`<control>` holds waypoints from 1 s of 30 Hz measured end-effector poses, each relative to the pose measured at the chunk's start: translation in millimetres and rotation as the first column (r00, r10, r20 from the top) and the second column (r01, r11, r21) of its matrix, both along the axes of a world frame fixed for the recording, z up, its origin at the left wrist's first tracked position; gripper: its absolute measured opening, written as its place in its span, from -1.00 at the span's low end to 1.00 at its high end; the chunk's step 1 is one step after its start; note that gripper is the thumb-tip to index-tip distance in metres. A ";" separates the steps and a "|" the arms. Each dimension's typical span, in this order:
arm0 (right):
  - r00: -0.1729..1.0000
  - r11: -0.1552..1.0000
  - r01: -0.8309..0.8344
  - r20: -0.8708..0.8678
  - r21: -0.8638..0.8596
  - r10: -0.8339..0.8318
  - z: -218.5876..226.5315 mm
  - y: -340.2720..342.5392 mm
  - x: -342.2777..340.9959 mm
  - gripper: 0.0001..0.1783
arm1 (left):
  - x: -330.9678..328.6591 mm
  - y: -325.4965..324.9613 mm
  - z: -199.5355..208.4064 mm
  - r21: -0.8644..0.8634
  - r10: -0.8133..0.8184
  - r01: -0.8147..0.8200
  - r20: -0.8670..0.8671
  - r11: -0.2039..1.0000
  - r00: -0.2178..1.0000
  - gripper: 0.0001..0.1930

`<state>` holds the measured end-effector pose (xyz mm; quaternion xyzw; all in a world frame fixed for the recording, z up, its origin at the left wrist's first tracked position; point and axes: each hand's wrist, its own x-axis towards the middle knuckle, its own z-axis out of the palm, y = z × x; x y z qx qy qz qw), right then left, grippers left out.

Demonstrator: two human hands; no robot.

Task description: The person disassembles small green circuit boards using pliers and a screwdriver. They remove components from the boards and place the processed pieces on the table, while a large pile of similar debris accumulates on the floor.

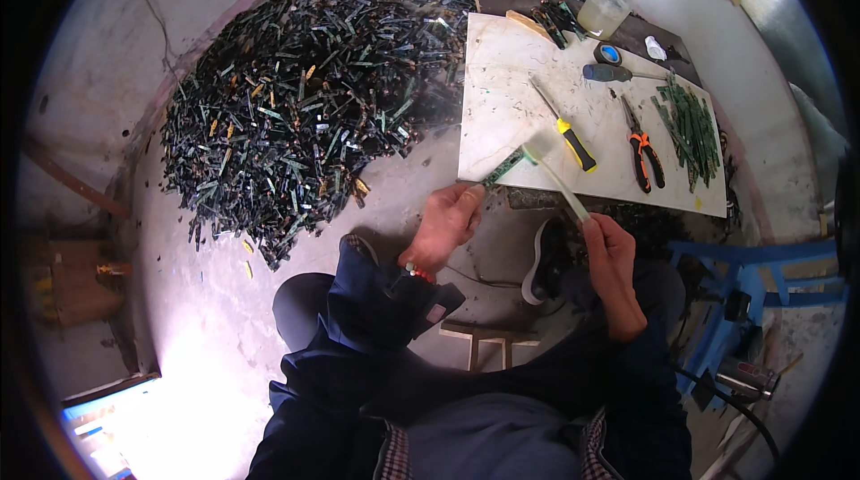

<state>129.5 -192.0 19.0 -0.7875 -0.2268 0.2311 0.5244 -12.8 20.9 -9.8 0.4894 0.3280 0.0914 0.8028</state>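
Left hand (452, 214) pinches circuit-board strip (503, 167), aimed far-right by white board's (502, 77) near-left corner; right hand (612, 256) grips brush (563, 188), head at tip.

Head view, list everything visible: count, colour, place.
circuit-board strip: 1, green, in left hand
brush: 1, pale, in right hand
worktop: 1, white, front right
pliers: 1, orange-black, on worktop
hand tool: 1, yellow-black, on worktop
screwdriver: 1, blue-grey, on worktop
tape roll: 1, black, worktop's far edge
loose strips: many, green, worktop's right
strip heap: 1, dark, floor
tub: 1, translucent, worktop's far edge
stool: 1, blue, right
sleeves: 2, navy, below
hands: 2, bare, centre
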 end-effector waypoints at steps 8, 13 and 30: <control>0.992 0.990 0.094 0.098 -0.101 -0.084 -5.7 2.5 8.8 -0.76 | 0.8 -1.3 -3.1 0.006 -0.006 0.006 -0.017 1.000 1.000 -0.68; 0.933 0.978 -0.199 0.291 -0.068 0.210 -6.8 2.9 -3.9 -0.77 | 3.6 -2.2 -1.2 -0.045 0.025 -0.026 -0.026 0.999 0.999 -0.68; 0.974 0.996 -0.050 0.219 -0.069 0.064 -6.6 9.8 3.4 -0.80 | 0.0 1.1 2.0 0.025 -0.021 0.022 -0.041 0.999 0.999 -0.65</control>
